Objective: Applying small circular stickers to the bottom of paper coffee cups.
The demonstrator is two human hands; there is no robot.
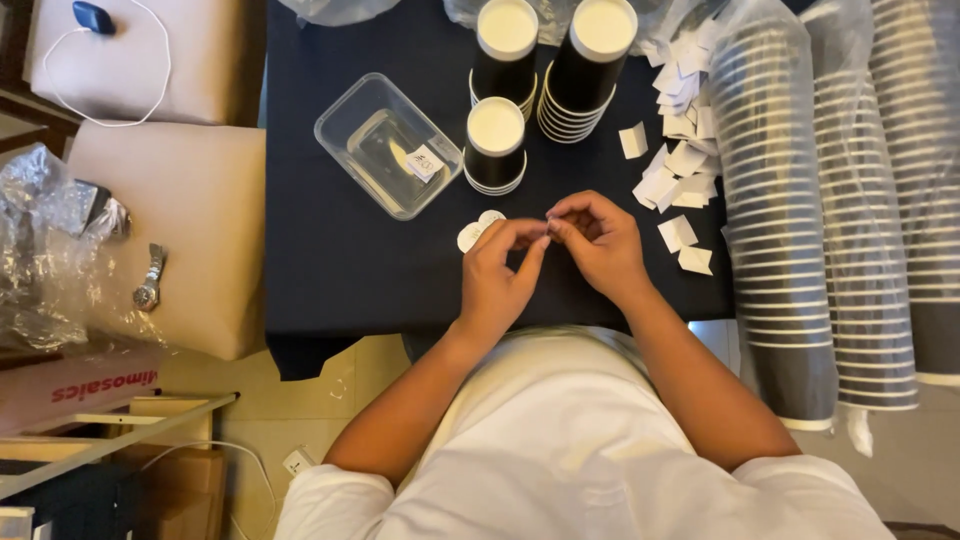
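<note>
Small item: something tiny is pinched where the two sets of fingertips meet, over the middle of the dark tablecloth (340, 250); it is too small to tell what it is.
Left hand (500, 275): thumb and forefinger drawn together at the tips, meeting the other hand's fingers; the rest of the fingers curled loosely.
Right hand (600, 240): fingers bunched and curled inward, tips pressed against those of the left hand.
Round white stickers (478, 230): two small discs lying on the cloth, just left of and beyond the left hand's fingertips.
Short cup stack (495, 145): dark paper cups with white insides, standing upright just beyond the hands.
Taller cup stacks (550, 65): two more upright stacks, farther back, side by side.
Clear plastic tub (385, 145): left of the short stack, set at an angle, with a small white tag inside.
White paper squares (680, 160): a loose heap to the right of the hands, a few strays lying nearer.
Bagged cup sleeves (800, 210): long rows of nested cups in clear plastic, lying along the right edge.
Wristwatch (150, 280): on a beige cushioned seat (200, 220) far to the left, near a crumpled clear bag (50, 250).
</note>
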